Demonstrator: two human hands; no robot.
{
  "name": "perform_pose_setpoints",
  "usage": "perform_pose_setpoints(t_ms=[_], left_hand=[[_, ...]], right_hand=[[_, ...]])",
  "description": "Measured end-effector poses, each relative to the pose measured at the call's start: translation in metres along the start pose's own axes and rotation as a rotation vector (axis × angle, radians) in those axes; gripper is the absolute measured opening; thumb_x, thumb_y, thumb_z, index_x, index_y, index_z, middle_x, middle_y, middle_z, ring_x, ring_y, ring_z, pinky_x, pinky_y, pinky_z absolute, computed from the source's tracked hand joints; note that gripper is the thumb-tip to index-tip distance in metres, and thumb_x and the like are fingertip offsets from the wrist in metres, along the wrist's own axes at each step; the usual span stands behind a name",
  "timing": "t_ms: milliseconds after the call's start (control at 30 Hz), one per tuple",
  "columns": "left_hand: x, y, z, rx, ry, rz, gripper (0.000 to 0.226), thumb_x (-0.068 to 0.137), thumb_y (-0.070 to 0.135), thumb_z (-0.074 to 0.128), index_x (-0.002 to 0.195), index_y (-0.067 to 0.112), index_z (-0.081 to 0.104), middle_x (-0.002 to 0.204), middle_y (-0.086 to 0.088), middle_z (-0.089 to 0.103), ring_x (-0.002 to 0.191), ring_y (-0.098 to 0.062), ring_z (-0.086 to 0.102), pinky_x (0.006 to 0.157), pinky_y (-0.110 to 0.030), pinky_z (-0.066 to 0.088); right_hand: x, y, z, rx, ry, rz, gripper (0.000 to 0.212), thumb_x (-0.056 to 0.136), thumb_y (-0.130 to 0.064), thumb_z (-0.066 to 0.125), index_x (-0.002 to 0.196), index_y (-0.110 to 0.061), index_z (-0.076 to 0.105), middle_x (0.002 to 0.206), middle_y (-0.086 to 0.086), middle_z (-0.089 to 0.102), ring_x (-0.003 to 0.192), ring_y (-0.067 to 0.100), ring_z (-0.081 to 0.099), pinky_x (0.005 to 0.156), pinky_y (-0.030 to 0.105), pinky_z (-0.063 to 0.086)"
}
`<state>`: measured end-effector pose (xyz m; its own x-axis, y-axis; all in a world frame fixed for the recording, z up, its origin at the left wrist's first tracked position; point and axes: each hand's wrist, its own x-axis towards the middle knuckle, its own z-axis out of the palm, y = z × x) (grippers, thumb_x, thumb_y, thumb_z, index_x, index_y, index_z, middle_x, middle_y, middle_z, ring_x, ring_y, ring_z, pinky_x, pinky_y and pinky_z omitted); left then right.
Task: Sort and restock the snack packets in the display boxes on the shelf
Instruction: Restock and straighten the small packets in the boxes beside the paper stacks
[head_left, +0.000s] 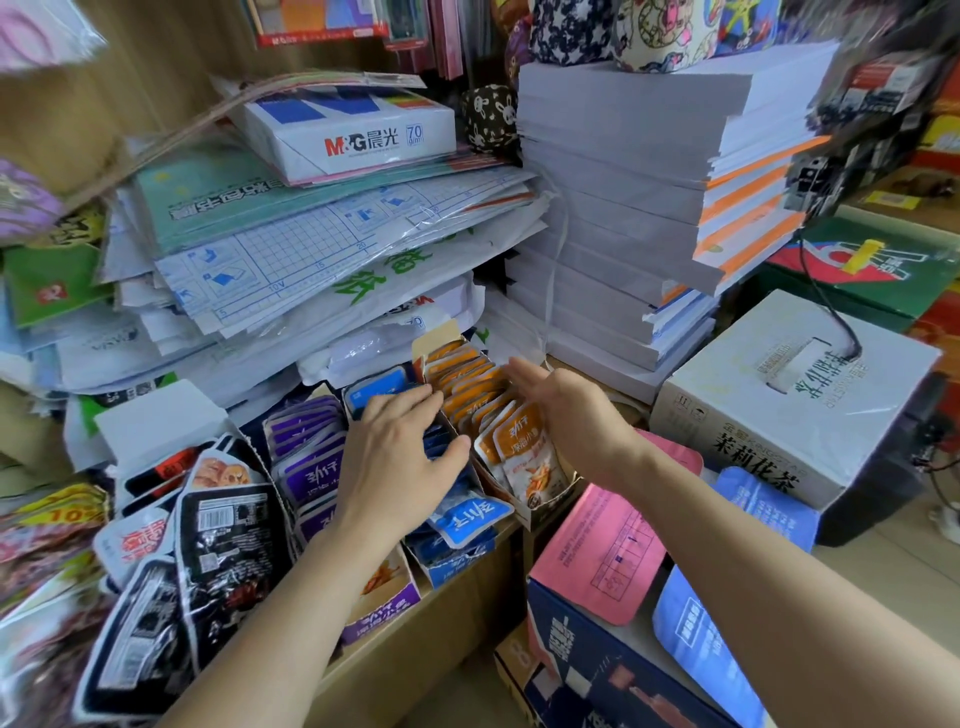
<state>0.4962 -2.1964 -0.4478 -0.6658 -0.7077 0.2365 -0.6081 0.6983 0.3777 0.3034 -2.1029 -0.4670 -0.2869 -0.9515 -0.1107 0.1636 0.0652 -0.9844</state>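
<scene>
Orange snack packets (519, 449) stand in a tight row in an open cardboard display box (548, 503) at the right end of a wooden shelf (415, 654), with the box's near corner at the shelf's front edge. The right hand (566, 413) is held on edge along the right side of this row, fingers straight and together, gripping nothing; whether it actually touches the packets cannot be told. Just left of the orange box, blue packets (470, 519) fill a second box. The left hand (400, 452) lies palm down over them, fingers spread and nearly straight, thumb out towards the orange row, holding nothing. Further left is a box of purple packets (306, 467), and beyond it, black packets (218, 545) lie loose and overlapping near the shelf's left end. Behind the boxes rise stacks of white paper (613, 182) and plastic-wrapped sheets (291, 244). Off the shelf's right end sits a white carton (779, 400), with a pink packet (597, 551) below it.
</scene>
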Motion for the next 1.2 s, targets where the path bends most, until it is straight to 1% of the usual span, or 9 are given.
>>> perform_pose_setpoints(t_ms=[167,267,433,600,700,800,900,1033,1200], left_hand=[[0.001,-0.001,0.0,0.024,-0.049,-0.004,0.07,0.087,0.057,0.04,0.146,0.023,0.053,0.154,0.007,0.046,0.136,-0.018,0.038,0.111,-0.038,0.035],[0.001,-0.004,0.002,0.051,-0.066,0.008,0.062,0.093,0.056,0.043,0.148,0.028,0.049,0.155,0.006,0.04,0.134,-0.019,0.034,0.108,-0.041,0.039],[0.001,-0.007,0.003,0.079,-0.084,0.034,0.062,0.098,0.052,0.048,0.156,0.037,0.032,0.156,0.008,0.033,0.138,-0.018,0.027,0.111,-0.039,0.033],[-0.003,-0.01,-0.003,-0.027,-0.11,0.059,0.069,0.091,0.06,0.041,0.154,0.029,0.04,0.158,0.012,0.035,0.143,-0.01,0.025,0.117,-0.036,0.026],[-0.005,-0.018,-0.014,-0.18,-0.113,0.098,0.059,0.095,0.047,0.062,0.15,0.034,0.046,0.155,0.018,0.039,0.143,-0.001,0.031,0.117,-0.03,0.027],[-0.011,-0.031,-0.027,-0.268,0.015,0.136,0.045,0.09,0.029,0.074,0.133,0.033,0.064,0.134,0.024,0.057,0.125,0.01,0.048,0.107,-0.02,0.038],[-0.019,-0.04,-0.036,-0.225,0.14,0.155,0.027,0.086,0.018,0.078,0.111,0.028,0.076,0.105,0.021,0.068,0.102,0.001,0.061,0.094,-0.023,0.047],[-0.03,-0.044,-0.041,-0.211,0.117,0.227,0.017,0.08,0.021,0.083,0.095,0.029,0.078,0.084,0.019,0.067,0.086,-0.004,0.063,0.081,-0.028,0.051],[-0.042,-0.038,-0.033,-0.035,-0.021,0.315,0.033,0.076,0.04,0.084,0.105,0.035,0.07,0.096,0.02,0.062,0.092,-0.006,0.055,0.079,-0.027,0.044]], right_hand=[[0.008,0.003,0.006,0.028,-0.033,0.041,0.049,0.093,-0.05,0.051,0.129,-0.02,0.064,0.123,0.007,0.072,0.115,0.023,0.068,0.102,0.039,0.052],[0.007,0.003,0.001,-0.06,-0.03,0.019,0.054,0.095,-0.056,0.042,0.139,-0.027,0.056,0.137,-0.003,0.063,0.12,0.008,0.064,0.099,0.027,0.05],[0.01,-0.001,-0.001,-0.025,0.023,0.02,0.075,0.097,-0.068,0.03,0.158,-0.023,0.031,0.163,-0.006,0.032,0.148,0.015,0.033,0.122,0.046,0.026],[0.011,-0.002,0.007,-0.097,-0.02,0.041,0.078,0.092,-0.072,0.033,0.154,-0.026,0.04,0.159,-0.005,0.041,0.142,0.011,0.042,0.121,0.041,0.027],[0.005,-0.008,0.009,-0.134,0.043,0.018,0.064,0.092,-0.066,0.04,0.146,-0.033,0.049,0.15,-0.007,0.05,0.134,0.01,0.05,0.115,0.037,0.035],[-0.005,-0.022,0.01,-0.259,0.181,-0.111,0.038,0.103,-0.034,0.052,0.14,-0.026,0.056,0.128,-0.01,0.062,0.11,0.0,0.062,0.091,0.018,0.049],[-0.02,-0.032,0.008,-0.505,0.274,-0.309,0.027,0.094,-0.016,0.066,0.12,-0.023,0.07,0.101,-0.007,0.07,0.085,0.002,0.066,0.072,0.018,0.053],[-0.054,-0.032,0.014,-0.897,0.057,-0.389,0.022,0.083,-0.017,0.077,0.102,-0.028,0.075,0.093,-0.014,0.068,0.08,0.008,0.063,0.065,0.016,0.047],[-0.072,-0.003,0.027,-1.173,-0.217,-0.388,0.034,0.082,-0.025,0.081,0.115,-0.027,0.072,0.114,-0.011,0.061,0.103,0.003,0.056,0.087,0.021,0.049]])
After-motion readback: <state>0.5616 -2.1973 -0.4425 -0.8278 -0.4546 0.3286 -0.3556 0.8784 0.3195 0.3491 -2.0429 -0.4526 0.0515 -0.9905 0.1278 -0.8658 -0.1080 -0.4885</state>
